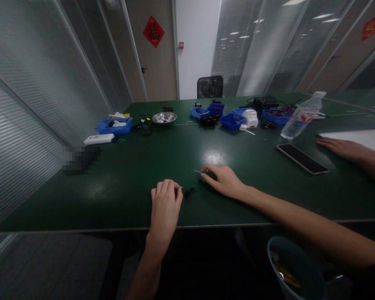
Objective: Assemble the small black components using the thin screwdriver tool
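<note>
Near the front edge of the green table (112, 200), my left hand (166, 200) is closed, thumb and index finger pinched round something small and dark that is mostly hidden. Just right of those fingertips lies a small black part (190, 192) on the tabletop. My right hand (223, 179) is wrapped round a dark-handled tool (210, 174); its thin metal shaft points left, toward the space above the black part. The two hands are apart.
Another person's hand (340, 148) rests at the right by a phone (302, 158) and a plastic bottle (303, 116). Farther back stand a metal bowl (164, 118), blue trays (232, 121) and cables. A white box (99, 139) lies left. Below the table edge is a bin (295, 266).
</note>
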Demonstrator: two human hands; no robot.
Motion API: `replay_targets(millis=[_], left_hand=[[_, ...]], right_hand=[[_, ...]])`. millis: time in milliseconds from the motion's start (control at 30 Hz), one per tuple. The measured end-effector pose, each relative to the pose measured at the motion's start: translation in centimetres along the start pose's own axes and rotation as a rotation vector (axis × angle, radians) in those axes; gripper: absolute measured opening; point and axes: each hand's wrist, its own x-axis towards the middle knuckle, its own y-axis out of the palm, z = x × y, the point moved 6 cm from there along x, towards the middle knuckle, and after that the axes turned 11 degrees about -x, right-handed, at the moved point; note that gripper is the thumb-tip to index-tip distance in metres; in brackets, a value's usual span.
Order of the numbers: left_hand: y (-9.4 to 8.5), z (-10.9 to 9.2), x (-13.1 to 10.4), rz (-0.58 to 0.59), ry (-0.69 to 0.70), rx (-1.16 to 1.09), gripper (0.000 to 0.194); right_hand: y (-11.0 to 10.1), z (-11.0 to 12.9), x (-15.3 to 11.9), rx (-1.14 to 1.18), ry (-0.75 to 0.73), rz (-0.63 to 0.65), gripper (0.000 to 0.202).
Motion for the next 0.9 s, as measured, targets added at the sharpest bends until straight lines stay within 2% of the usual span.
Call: replay_targets(millis=[167, 300, 500, 633, 733, 833, 900], left_hand=[[-0.1, 0.9, 0.0, -0.057, -0.091, -0.263, 0.005], [-0.4, 0.5, 0.1, -0.059, -0.049, -0.317, 0.011], [-0.2, -0.7, 0.2, 0.059, 0.071, -0.323, 0.03], [0.8, -1.7, -0.2, 0.188, 0.159, -0.244, 0.028], [1.2, -1.9, -0.4, 0.218, 0.167, -0.187, 0.024], [0.5, -0.7, -0.3, 0.196, 0.108, -0.153, 0.02], [-0.9, 1.4, 0.0, 0.165, 0.032, -0.093, 0.019]], right_hand=[[-0.1, 0.0, 0.0, -0.004, -0.002, -0.005, 0.031], [-0.1, 0.0, 0.0, -0.012, 0.003, -0.002, 0.031], [-0.1, 0.0, -0.1, -0.007, 0.001, 0.005, 0.031], [0.1, -0.1, 0.0, -0.012, 0.008, 0.01, 0.031], [0.2, -0.2, 0.0, -0.025, 0.013, 0.01, 0.031], [0.0, 0.0, 0.0, -0.016, 0.006, 0.015, 0.03], [-0.1, 0.0, -0.1, -0.006, -0.001, 0.019, 0.03]])
